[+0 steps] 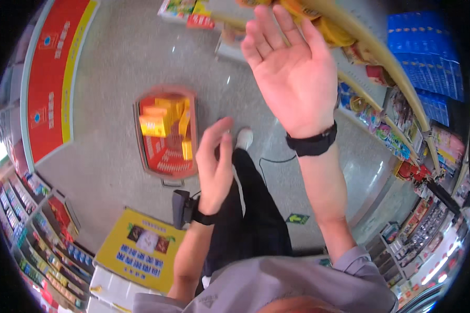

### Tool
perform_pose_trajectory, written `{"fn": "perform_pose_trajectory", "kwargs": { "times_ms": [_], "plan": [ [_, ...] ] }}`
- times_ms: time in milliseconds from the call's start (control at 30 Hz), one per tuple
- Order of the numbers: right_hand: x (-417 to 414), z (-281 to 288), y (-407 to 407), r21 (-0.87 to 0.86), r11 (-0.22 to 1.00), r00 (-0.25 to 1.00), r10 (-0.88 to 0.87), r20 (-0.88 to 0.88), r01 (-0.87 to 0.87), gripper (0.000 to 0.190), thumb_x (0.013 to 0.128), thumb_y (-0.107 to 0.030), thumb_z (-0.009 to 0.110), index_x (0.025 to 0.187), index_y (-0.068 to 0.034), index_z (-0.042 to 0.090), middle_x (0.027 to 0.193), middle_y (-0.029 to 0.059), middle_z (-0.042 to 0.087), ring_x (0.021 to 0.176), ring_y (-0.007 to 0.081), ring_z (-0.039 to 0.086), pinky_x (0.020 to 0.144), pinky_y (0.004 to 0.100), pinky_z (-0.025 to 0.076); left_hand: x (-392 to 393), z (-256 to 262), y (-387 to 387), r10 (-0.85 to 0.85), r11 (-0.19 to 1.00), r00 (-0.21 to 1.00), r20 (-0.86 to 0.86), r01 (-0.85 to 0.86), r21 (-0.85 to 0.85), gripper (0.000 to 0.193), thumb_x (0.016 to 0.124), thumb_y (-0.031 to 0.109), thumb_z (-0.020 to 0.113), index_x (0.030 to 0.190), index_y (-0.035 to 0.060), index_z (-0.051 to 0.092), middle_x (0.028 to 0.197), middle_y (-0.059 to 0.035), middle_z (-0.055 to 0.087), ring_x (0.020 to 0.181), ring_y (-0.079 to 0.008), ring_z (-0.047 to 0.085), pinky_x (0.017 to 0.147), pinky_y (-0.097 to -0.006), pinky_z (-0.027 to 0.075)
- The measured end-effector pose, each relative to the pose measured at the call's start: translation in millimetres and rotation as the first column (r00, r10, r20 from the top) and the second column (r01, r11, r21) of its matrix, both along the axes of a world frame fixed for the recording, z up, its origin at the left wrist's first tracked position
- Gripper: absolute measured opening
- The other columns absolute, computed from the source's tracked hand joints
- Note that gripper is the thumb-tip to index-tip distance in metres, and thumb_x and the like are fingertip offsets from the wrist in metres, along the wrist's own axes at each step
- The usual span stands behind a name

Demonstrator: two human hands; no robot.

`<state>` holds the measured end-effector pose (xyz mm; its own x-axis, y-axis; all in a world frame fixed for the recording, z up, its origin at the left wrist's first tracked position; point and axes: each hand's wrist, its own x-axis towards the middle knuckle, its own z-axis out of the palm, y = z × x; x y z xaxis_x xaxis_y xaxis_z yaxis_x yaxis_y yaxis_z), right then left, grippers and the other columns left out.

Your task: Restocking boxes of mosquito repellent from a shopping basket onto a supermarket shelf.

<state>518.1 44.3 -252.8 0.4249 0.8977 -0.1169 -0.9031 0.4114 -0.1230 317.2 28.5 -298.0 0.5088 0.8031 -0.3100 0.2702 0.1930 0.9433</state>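
Raised at the upper middle, my right hand (293,78) shows its palm and spread fingers, holding nothing. A black band (312,141) circles that wrist. Its fingertips overlap, in the view, a shelf with yellow packages (335,33); whether they touch cannot be told. Lower and to the left, my left hand (215,166) has its thumb apart from bent fingers, and no object shows in it. A strap carries a dark device (181,209) on the left wrist. Left of this hand, a red plastic shopping basket (154,150) stands on the floor with several yellow boxes (154,124) inside.
Store shelves (401,135) with packaged goods curve along the right, with blue packs (425,54) above. A red and yellow display panel (47,90) stands at left. A yellow printed sign (139,254) lies lower left. A thin dark cable (278,161) crosses beside my leg.
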Motion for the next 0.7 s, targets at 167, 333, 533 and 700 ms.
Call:
{"fn": "perform_pose_trajectory", "kwargs": {
  "times_ms": [167,333,533,700],
  "plan": [
    [-78,-20,24,-0.218,0.976,0.987,-0.043,-0.155,0.008,0.037,0.104,-0.029,0.038,0.108,0.001,0.06,0.104,0.0149,0.067,0.093,0.0267,0.061,0.089,0.0382,0.048,-48,15,-38,0.054,0.998,0.995,0.085,-0.054,0.006,0.028,0.089,0.0,0.058,0.117,-0.0017,0.06,0.105,-0.0133,0.065,0.096,-0.0206,0.062,0.088,-0.0325,0.047],
    [-162,-70,45,-0.478,0.878,0.997,0.027,0.066,0.008,0.028,0.101,-0.021,0.046,0.116,0.001,0.056,0.11,0.0163,0.064,0.098,0.027,0.061,0.091,0.0403,0.047,-80,7,-24,0.293,0.956,0.928,0.229,-0.287,-0.062,0.042,0.084,0.003,0.07,0.122,-0.0045,0.053,0.109,-0.0142,0.064,0.1,-0.0197,0.062,0.091,-0.0322,0.047],
    [-261,-157,55,-0.384,0.794,0.171,0.345,0.923,0.472,0.027,0.096,0.005,0.04,0.117,-0.002,0.054,0.101,0.0128,0.064,0.072,0.02,0.068,0.069,0.0309,0.055,-132,-37,-34,0.623,0.709,0.772,0.125,-0.49,-0.508,0.034,0.086,0.003,0.071,0.107,0.0003,0.045,0.1,-0.0063,0.057,0.093,-0.0108,0.057,0.084,-0.0261,0.048],
    [-338,-201,43,-0.437,0.874,-0.164,0.473,0.866,0.213,0.025,0.088,0.006,0.051,0.11,-0.002,0.061,0.098,0.0132,0.065,0.077,0.0225,0.069,0.069,0.0327,0.054,-187,-96,-57,0.753,0.512,0.658,0.005,-0.581,-0.632,0.023,0.094,0.017,0.066,0.098,0.0061,0.047,0.086,0.0016,0.055,0.076,-0.0032,0.049,0.066,-0.0206,0.041]
  ]
}}
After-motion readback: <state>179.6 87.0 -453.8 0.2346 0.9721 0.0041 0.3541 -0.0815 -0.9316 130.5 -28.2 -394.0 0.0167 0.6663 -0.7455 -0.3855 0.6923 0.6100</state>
